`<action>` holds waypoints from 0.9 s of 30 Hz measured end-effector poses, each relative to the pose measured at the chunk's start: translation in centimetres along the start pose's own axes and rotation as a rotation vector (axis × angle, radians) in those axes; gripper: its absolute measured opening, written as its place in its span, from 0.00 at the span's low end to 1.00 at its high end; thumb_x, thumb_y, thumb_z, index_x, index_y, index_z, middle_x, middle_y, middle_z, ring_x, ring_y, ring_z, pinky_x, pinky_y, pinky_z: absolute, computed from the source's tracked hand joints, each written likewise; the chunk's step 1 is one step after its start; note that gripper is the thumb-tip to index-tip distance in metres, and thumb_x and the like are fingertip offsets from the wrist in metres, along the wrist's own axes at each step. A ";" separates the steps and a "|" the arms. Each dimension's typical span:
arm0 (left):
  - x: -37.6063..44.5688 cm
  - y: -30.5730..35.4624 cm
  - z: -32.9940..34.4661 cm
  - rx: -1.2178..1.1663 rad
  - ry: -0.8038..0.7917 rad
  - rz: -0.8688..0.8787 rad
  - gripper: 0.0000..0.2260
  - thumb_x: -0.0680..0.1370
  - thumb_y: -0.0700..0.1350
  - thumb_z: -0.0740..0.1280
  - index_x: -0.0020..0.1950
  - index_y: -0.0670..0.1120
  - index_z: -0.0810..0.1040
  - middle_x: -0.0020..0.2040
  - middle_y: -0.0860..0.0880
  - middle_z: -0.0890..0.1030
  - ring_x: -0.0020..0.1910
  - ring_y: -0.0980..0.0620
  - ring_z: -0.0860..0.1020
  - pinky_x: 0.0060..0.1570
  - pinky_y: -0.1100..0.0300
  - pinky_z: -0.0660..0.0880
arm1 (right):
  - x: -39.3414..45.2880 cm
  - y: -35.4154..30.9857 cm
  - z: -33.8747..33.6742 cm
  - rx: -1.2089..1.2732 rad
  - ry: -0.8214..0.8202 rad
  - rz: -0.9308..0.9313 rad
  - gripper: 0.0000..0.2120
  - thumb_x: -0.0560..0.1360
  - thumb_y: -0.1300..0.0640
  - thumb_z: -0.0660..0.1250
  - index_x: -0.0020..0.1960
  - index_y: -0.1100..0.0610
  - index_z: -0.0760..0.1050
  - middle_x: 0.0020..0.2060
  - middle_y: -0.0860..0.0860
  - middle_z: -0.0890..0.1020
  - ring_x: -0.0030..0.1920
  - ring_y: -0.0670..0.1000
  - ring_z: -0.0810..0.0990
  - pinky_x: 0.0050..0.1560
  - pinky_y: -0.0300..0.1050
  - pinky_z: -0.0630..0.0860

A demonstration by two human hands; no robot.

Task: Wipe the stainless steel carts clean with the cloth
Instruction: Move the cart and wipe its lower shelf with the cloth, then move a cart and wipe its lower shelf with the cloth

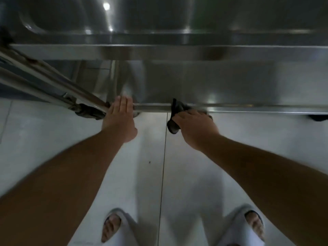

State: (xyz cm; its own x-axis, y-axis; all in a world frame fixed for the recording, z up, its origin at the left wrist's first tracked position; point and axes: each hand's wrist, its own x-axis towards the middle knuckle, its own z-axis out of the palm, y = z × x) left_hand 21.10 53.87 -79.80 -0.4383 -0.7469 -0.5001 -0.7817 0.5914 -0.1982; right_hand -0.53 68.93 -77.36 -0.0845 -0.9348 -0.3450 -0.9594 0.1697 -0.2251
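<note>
A stainless steel cart [221, 82] fills the upper half of the view, seen from above, with an upper shelf edge and a lower shelf below it. My right hand [195, 128] grips a dark cloth [174, 118] and presses it on the lower shelf's front rim. The cloth's loose end hangs below the rim. My left hand [120, 119] rests flat on the same rim near the cart's left corner, fingers together and extended, holding nothing.
Slanted steel tubes [44, 80] of a cart frame run from the left down to a caster [88, 111] beside my left hand. The floor [53, 139] is pale tile. My feet in slippers [113, 222] stand close below.
</note>
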 end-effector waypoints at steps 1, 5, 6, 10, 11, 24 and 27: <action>-1.3 0.7 -1.0 -0.001 -0.037 0.019 0.44 0.82 0.53 0.64 0.86 0.43 0.37 0.87 0.40 0.38 0.86 0.40 0.40 0.84 0.46 0.44 | -1.8 -0.3 -1.0 0.017 -0.102 0.035 0.22 0.76 0.62 0.69 0.68 0.49 0.76 0.57 0.51 0.81 0.56 0.57 0.80 0.49 0.53 0.76; -9.5 4.3 -3.8 -0.020 -0.259 0.087 0.30 0.83 0.50 0.63 0.85 0.47 0.59 0.85 0.42 0.58 0.83 0.40 0.58 0.78 0.45 0.63 | -10.2 -1.1 -3.2 0.026 -0.449 0.088 0.19 0.77 0.62 0.66 0.67 0.52 0.74 0.39 0.48 0.64 0.40 0.54 0.69 0.41 0.52 0.69; -11.9 5.2 -4.5 -0.018 -0.311 0.115 0.27 0.83 0.50 0.62 0.82 0.47 0.63 0.81 0.43 0.65 0.79 0.40 0.65 0.74 0.45 0.68 | -12.3 -1.2 -3.7 0.032 -0.496 0.114 0.19 0.77 0.62 0.65 0.67 0.51 0.73 0.40 0.48 0.66 0.42 0.55 0.71 0.42 0.52 0.70; -20.7 7.7 -9.6 -0.048 -0.405 0.198 0.20 0.83 0.48 0.61 0.75 0.48 0.69 0.69 0.46 0.75 0.66 0.44 0.75 0.62 0.47 0.73 | -19.6 -1.5 -7.9 0.073 -0.613 0.268 0.19 0.78 0.62 0.61 0.66 0.50 0.72 0.53 0.51 0.76 0.51 0.57 0.77 0.52 0.55 0.78; -22.7 8.1 -11.3 -0.071 -0.415 0.200 0.20 0.83 0.48 0.62 0.75 0.48 0.70 0.68 0.46 0.75 0.65 0.44 0.75 0.61 0.48 0.73 | -21.1 -1.6 -9.4 0.072 -0.630 0.297 0.18 0.78 0.62 0.61 0.66 0.50 0.72 0.52 0.51 0.75 0.49 0.57 0.75 0.51 0.55 0.77; -38.2 8.3 -38.8 -0.388 -0.362 0.101 0.21 0.83 0.50 0.63 0.76 0.50 0.70 0.68 0.47 0.76 0.64 0.45 0.77 0.63 0.47 0.76 | -31.8 -4.0 -39.6 0.108 -0.656 0.345 0.14 0.74 0.64 0.65 0.53 0.48 0.71 0.49 0.49 0.79 0.48 0.55 0.81 0.53 0.56 0.82; -40.1 7.4 -44.2 -0.416 -0.310 0.113 0.20 0.83 0.51 0.62 0.75 0.50 0.71 0.67 0.47 0.76 0.64 0.44 0.77 0.62 0.47 0.77 | -33.7 -5.7 -44.6 0.079 -0.629 0.312 0.10 0.75 0.63 0.65 0.50 0.49 0.71 0.47 0.48 0.77 0.48 0.55 0.81 0.54 0.54 0.82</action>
State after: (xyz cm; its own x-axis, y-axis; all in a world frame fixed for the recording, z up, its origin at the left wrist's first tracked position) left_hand 13.27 74.70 -23.91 -0.4275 -0.5234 -0.7371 -0.8746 0.4456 0.1909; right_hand -4.21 85.59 -23.79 -0.1580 -0.4857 -0.8597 -0.8915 0.4445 -0.0873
